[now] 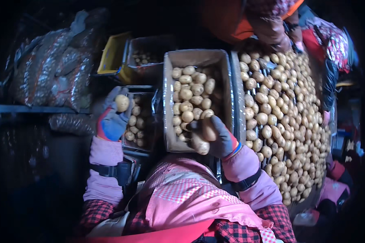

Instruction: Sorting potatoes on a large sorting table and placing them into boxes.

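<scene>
My gloved left hand [113,118] is closed on a round pale potato [121,103], held at the left edge of a smaller crate [125,145] with potatoes inside. My right hand [215,135], in a grey and blue glove, grips potatoes [200,143], at least two, over the near right part of a cardboard box [170,60]. That box, centred in the view, holds many light-brown potatoes [186,94]. Just right of it is a broad sorting bed [239,117] covered with potatoes.
Filled mesh sacks [52,73] lie on a rack at the left. A yellow bin [109,52] and another crate with potatoes [142,56] stand behind the smaller crate. Other people [267,24] are along the bed's far and right sides, one person's gloved hand [326,118] at its right edge.
</scene>
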Available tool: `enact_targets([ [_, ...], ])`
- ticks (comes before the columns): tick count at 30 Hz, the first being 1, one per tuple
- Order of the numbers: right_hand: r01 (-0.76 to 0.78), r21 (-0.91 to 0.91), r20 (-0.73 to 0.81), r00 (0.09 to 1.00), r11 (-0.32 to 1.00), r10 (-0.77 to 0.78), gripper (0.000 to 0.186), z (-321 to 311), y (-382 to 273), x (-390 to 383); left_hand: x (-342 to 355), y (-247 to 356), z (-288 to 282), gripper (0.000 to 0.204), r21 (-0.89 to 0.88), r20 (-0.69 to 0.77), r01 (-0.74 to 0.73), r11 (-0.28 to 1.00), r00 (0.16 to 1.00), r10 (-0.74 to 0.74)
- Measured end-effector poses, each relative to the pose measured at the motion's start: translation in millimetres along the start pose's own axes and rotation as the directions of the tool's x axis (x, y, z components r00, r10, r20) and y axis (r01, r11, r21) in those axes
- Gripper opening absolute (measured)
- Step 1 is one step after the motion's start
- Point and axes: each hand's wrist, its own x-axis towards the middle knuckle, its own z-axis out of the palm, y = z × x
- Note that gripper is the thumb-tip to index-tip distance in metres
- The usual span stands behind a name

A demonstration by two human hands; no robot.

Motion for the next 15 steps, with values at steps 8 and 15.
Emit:
enact_targets([
  [8,-0.136,-0.755,-0.038,0.986,0.642,0.165,0.073,-4.7,59.9,83.6,-36.8,28.8,-32.5,0.04,0.049,-0.414,0.162,0.986,0.901,-0.128],
  [15,-0.011,-0.288,-0.045,0.999,0.958,-0.002,0.073,-70.0,-5.6,-3.3,-137.2,1.6,-221.9,0.024,-0.044,-0.789,0.374,0.927,0.556,-0.261],
])
